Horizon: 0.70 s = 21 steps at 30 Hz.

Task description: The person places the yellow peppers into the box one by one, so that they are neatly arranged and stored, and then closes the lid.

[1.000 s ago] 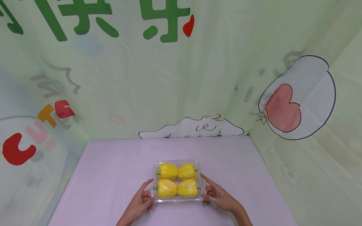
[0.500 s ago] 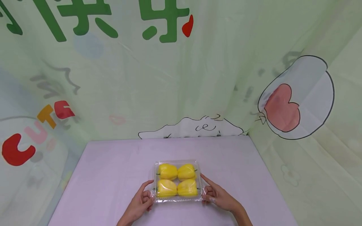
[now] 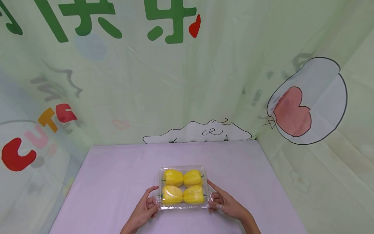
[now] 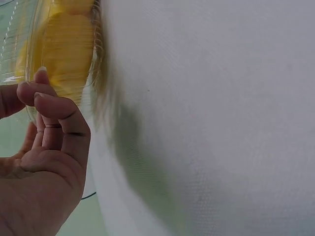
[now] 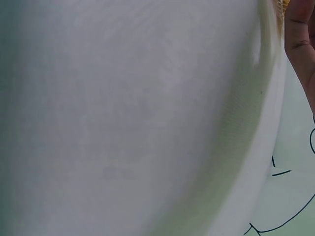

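Observation:
A clear plastic clamshell box [image 3: 187, 208] with its lid down holds several yellow bell peppers [image 3: 173, 195] with green stems, laid in two rows. At its left front corner, my left hand [image 3: 144, 208] pinches the rim between thumb and fingers, the index finger reaching up along the side. My right hand [image 3: 228, 203] grips the opposite side likewise, thumb at the front corner. The left wrist view shows curled fingers [image 4: 59, 105] at the box's edge [image 4: 96, 44]. In the right wrist view only part of the right hand [image 5: 301, 39] shows at the upper right.
The box is over a table [image 3: 122, 169] covered in pale lilac-white cloth. Behind it and at both sides hang light green printed curtains [image 3: 175, 91], bearing green characters, a balloon with a heart [image 3: 292, 112] and coloured letters.

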Tool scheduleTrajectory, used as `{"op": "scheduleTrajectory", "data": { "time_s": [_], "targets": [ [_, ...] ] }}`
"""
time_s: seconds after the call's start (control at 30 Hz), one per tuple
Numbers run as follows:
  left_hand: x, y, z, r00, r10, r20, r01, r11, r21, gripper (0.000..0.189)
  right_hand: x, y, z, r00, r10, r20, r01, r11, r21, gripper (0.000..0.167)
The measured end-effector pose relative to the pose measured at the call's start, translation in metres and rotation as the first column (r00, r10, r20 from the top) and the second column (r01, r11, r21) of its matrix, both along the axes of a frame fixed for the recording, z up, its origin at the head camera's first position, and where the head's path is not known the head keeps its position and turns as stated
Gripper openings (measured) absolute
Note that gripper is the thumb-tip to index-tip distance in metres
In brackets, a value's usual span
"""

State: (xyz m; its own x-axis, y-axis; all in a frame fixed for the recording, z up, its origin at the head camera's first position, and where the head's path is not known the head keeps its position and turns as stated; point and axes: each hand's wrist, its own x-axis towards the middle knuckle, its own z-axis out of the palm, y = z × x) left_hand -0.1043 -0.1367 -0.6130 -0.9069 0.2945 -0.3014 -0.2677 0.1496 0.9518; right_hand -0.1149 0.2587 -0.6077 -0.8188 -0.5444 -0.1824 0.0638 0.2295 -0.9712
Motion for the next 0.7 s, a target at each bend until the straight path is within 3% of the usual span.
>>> {"op": "scheduleTrajectory", "data": {
  "time_s": [0.3, 0.53, 0.7],
  "targets": [
    [0.0002, -0.0011, -0.0011, 1.000, 0.005, 0.007, -0.005, 1.000, 0.025, 0.079, 0.0005, -0.0004, 0.0003, 1.000, 0.005, -0.009, -0.005, 1.000, -0.011, 0.091],
    [0.0002, -0.0029, -0.0064, 1.000, 0.001, 0.019, -0.001, 1.000, -0.004, 0.078, 0.0011, -0.0015, -0.0009, 1.000, -0.014, -0.011, 0.014, 1.000, 0.009, 0.090],
    [0.0007, -0.0031, -0.0014, 1.000, -0.014, -0.010, 0.013, 0.999, -0.051, 0.077, 0.0017, -0.0021, -0.0027, 0.999, -0.037, -0.001, 0.037, 0.999, 0.018, 0.089]
  ]
}}
